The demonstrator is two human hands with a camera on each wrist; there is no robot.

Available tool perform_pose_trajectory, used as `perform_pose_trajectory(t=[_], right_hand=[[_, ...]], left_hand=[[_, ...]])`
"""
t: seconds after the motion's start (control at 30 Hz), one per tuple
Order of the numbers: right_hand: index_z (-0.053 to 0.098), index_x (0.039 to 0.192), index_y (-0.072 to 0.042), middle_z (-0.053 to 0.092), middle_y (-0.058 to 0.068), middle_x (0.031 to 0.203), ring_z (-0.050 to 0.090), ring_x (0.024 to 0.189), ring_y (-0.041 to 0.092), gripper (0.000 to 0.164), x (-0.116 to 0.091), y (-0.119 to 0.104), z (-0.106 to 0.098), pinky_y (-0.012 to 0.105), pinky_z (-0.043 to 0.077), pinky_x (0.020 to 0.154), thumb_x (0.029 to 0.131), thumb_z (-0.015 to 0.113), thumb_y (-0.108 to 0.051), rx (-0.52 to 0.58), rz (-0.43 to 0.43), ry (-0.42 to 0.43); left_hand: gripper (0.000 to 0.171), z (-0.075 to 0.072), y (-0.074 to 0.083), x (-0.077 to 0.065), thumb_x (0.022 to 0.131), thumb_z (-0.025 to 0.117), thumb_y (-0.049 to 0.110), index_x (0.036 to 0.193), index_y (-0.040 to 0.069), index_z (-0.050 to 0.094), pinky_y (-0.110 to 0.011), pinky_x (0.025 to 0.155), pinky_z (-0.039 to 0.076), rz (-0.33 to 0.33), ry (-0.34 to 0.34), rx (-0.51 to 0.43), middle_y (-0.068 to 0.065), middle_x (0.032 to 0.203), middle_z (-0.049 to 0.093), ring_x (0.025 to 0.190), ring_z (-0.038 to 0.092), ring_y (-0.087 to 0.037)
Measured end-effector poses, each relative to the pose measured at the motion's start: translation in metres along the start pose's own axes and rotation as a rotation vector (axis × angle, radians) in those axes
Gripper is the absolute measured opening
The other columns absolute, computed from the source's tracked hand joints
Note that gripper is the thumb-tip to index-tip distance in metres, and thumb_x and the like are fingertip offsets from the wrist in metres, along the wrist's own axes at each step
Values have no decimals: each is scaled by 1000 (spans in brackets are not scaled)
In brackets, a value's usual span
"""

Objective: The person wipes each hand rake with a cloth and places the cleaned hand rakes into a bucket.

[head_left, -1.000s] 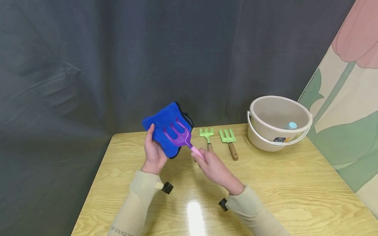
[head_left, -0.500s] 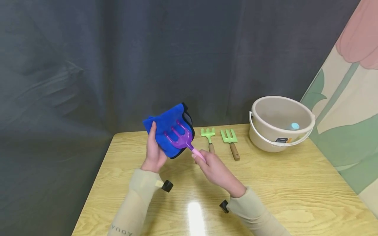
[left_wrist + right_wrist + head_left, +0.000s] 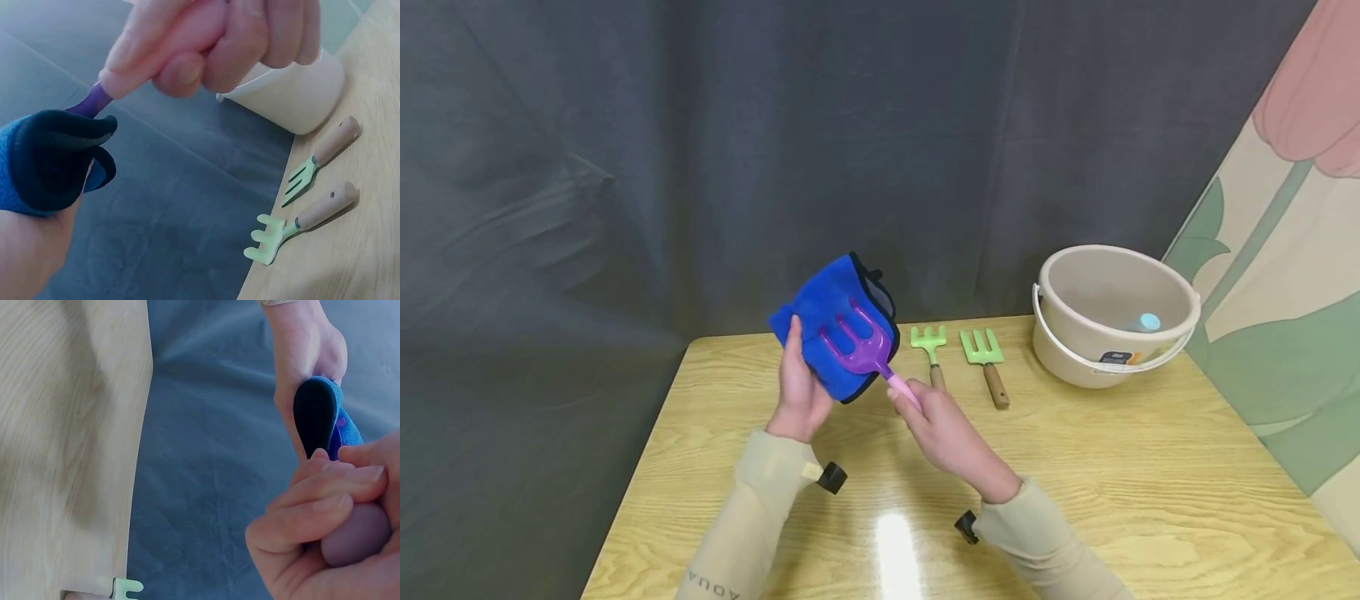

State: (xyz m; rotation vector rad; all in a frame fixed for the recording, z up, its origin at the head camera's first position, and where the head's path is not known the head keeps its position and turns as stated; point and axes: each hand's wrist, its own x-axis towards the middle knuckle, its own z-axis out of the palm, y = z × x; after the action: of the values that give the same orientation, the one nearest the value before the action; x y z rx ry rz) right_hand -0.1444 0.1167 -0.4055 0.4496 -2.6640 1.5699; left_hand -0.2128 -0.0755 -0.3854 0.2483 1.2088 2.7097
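My left hand [image 3: 801, 390] holds a blue cloth [image 3: 822, 292] with black edging, its thumb on the near side and the other fingers hidden behind. Over the cloth lies the purple three-pronged head of a hand fork [image 3: 871, 353], tines pointing up and left. My right hand [image 3: 946, 432] grips the fork's pink handle, whose rounded end shows in the right wrist view. Seen from the left wrist, the cloth [image 3: 37, 162] curves round beneath the fork's purple neck [image 3: 92, 101]. Both hands are raised above the table.
Behind the right hand, a small green rake [image 3: 929, 340] and a green fork [image 3: 982, 347] with wooden handles lie on the wooden table [image 3: 1112, 483]. A beige bucket [image 3: 1060, 354] stands at the back right with a light blue item [image 3: 1148, 322] inside. Dark curtain [image 3: 850, 150] hangs behind.
My left hand has shifted slightly right. The cloth's upper edge folded toward the fork, then opened out again, baring the tines. My right hand's grip on the fork stays nearly the same.
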Motion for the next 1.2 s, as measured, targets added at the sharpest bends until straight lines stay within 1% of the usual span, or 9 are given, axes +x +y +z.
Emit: perform_pose_trajectory(t=[0.27,0.43,0.57,0.67,0.73,0.8,0.97,1.13,1.2], right_hand=[[54,80,-10,39,-4,61,31,48,5,37,3,0,-1,22,25,41,109,50,-32,11,-14,11],[52,79,-10,37,-4,61,30,48,5,38,6,-2,-1,23,27,42,110,48,-32,13,-45,23],[52,79,-9,38,-5,61,32,49,7,39,11,-5,-3,25,29,45,110,48,-32,24,-77,56],[53,78,-8,40,-4,60,34,49,9,39,12,-5,-5,26,29,46,110,49,-30,39,-49,72],[53,78,-8,41,-4,60,35,49,10,38,12,-5,-6,26,29,46,110,50,-29,48,-20,72],[53,78,-7,41,-3,61,35,49,11,38,11,-4,-7,25,28,46,110,49,-28,51,-4,59],[54,80,-9,40,-4,61,33,48,8,40,7,-3,-7,24,27,44,110,48,-35,33,6,31],[54,82,-10,40,-4,60,31,47,6,40,2,-2,-6,23,25,41,109,48,-39,28,20,-10],[55,83,-10,40,-4,60,30,47,6,40,0,0,-6,22,24,42,109,48,-38,26,20,-30]], left_hand=[[63,5,-4,-2,107,25,59,158,23,26,-41,111,39,19,8,32,-6,154,42,139,43,-23],[64,7,-12,-4,106,24,62,159,25,24,-42,111,39,22,-13,-5,-6,155,42,139,44,-24],[65,9,-22,-7,108,21,59,161,22,19,-41,114,36,-13,-69,22,-8,159,37,143,40,-26],[64,9,-28,-10,109,20,56,162,20,16,-39,115,34,-57,-82,98,-8,160,34,143,38,-25],[64,8,-29,-10,109,21,56,162,19,17,-38,115,34,-71,-77,116,-8,160,34,144,37,-24],[65,9,-27,-10,109,22,56,161,19,17,-39,115,33,-64,-77,105,-7,160,33,144,36,-24],[65,12,-16,-8,108,22,57,161,20,16,-43,117,31,3,-89,-2,-7,161,31,146,33,-25],[62,9,2,-5,109,24,54,160,19,19,-40,116,31,72,-52,-37,-6,160,33,145,33,-21],[59,7,10,-4,109,27,53,158,19,24,-37,116,31,101,-24,-42,-5,158,36,143,36,-21]])
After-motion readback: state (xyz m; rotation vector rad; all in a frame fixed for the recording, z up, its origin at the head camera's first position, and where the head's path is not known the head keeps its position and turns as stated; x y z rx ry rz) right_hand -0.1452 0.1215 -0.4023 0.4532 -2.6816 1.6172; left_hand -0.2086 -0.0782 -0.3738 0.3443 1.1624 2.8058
